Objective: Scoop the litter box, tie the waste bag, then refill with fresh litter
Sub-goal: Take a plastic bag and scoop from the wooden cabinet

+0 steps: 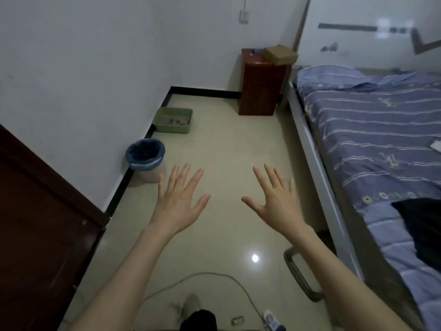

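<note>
A green litter box sits on the floor against the left wall, far ahead, with pale litter and a few dark clumps inside. Nearer, a pink bin lined with a blue bag stands by the same wall. My left hand and my right hand are both stretched out in front of me, backs up, fingers spread, holding nothing. Both hover over bare floor, well short of the litter box. No scoop or litter bag is visible.
A bed with a blue striped cover runs along the right. A dark wooden cabinet with a cardboard box on it stands in the far corner. A brown door is at left. A cable and power strip lie near my feet.
</note>
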`<state>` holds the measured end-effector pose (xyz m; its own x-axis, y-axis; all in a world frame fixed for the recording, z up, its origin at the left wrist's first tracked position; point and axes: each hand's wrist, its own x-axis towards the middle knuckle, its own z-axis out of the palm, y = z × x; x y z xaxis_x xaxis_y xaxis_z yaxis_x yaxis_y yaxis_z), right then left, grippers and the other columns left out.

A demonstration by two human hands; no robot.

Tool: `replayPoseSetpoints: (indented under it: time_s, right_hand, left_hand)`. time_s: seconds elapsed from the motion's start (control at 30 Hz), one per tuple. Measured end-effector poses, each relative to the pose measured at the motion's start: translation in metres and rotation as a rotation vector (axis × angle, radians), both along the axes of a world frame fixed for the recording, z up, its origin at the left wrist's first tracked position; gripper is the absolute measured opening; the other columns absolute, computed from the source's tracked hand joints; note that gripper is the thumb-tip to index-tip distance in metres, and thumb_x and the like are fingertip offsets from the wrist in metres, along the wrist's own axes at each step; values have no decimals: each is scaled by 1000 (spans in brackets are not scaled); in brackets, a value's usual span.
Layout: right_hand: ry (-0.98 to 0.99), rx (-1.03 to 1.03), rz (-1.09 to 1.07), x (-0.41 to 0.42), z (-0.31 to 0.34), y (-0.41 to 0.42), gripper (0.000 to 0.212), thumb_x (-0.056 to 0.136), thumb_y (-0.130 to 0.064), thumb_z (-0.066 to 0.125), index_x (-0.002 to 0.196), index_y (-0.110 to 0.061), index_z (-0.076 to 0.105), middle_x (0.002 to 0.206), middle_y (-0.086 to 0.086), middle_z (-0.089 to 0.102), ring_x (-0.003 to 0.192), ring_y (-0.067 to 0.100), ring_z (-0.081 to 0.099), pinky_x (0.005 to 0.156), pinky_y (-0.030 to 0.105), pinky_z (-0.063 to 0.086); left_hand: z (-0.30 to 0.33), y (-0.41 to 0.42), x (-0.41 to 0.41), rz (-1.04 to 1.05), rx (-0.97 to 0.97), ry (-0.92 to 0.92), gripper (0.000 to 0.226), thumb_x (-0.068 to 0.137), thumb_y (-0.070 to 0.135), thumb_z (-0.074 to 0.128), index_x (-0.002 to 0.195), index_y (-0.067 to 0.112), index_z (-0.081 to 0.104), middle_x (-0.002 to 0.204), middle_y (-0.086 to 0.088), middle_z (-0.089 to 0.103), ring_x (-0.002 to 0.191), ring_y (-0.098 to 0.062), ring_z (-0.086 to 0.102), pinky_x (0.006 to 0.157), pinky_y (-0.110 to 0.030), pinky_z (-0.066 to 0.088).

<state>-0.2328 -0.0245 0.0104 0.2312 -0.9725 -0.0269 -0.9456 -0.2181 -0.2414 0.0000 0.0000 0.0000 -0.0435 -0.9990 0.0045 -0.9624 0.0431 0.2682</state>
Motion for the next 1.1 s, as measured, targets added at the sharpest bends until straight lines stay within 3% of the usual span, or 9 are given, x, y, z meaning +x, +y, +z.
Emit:
replayPoseSetpoints:
  time_s: [0.23, 0.47, 0.63, 1.1]
  right_hand:
    - [-19, 41, -13, 17, -25, -86, 78, 88, -64, 38, 150, -33, 2, 159, -1, 0, 147, 20, -4, 117, 50, 0]
    - [11, 50, -67, 50, -32, -198, 80, 86, -66, 38, 149, -35, 2, 159, -2, -1, 147, 20, -4, 116, 51, -2]
    - [23, 53, -91, 60, -30, -265, 80, 86, -67, 38, 149, -35, 1, 159, -2, -2, 147, 20, -5, 115, 50, -5]
    - [-8, 103, -96, 16, -50, -482, 80, 86, -66, 37, 149, -35, -2, 159, -2, -5, 147, 20, -7, 115, 51, -5]
  left_hand:
    - [-28, -90, 18, -17, 41, -14, 70, 83, 63, 15, 147, 39, 2, 158, 3, -4, 144, -17, -15, 114, -45, -12]
    - [-38, -216, 47, -78, 40, -13, 78, 76, 69, 4, 147, 37, 3, 158, 1, -1, 145, -20, -10, 115, -46, -10]
    - [-42, -284, 56, -95, 92, -22, 71, 83, 64, 15, 148, 37, 4, 158, 3, -2, 145, -20, -11, 115, -47, -9]
    - [-55, -504, 13, -95, 187, -66, 74, 81, 64, 11, 148, 35, -1, 158, 4, -5, 145, -19, -11, 117, -48, -6]
